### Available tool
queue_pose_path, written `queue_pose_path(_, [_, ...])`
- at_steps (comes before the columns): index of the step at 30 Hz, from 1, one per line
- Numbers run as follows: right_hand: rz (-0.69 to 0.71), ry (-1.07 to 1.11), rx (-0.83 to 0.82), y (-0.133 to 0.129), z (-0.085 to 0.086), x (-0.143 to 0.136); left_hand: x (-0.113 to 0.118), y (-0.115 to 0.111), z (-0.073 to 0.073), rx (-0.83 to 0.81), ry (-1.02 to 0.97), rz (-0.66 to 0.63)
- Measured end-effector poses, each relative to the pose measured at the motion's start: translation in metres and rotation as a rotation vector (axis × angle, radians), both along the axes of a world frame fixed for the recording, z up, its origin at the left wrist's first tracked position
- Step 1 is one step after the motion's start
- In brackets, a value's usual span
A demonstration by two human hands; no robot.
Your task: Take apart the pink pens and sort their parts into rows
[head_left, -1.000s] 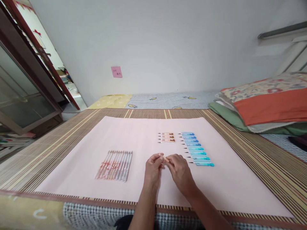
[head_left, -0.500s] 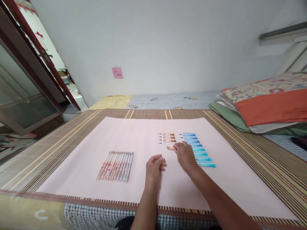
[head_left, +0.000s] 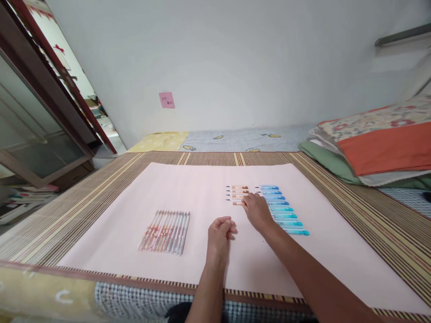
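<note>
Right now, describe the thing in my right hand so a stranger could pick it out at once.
On the pale pink sheet, find the four brown-and-white pens beside the blue pens. Just nearer, the right hand holds a small peach-brown piece. Unlike those four, it shows no dark tip.

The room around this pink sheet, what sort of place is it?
Probably a bedroom at home: a striped mat lies over patterned bedding, folded cloths are piled at the right, and a pink note sticks to the plain wall.
</note>
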State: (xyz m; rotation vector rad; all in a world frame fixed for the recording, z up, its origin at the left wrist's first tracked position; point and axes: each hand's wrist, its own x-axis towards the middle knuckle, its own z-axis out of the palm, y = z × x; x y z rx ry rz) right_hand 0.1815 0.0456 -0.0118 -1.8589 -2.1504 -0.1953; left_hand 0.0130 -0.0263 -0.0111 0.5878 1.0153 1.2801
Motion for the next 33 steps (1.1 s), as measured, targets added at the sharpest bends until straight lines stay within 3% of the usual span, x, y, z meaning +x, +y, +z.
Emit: queue_pose_path(33, [0.020,-0.086,0.064,0.0062,-0.0041,-0.0025,0.0012,-0.0025,0.0013,-0.002,0.002,-0.001])
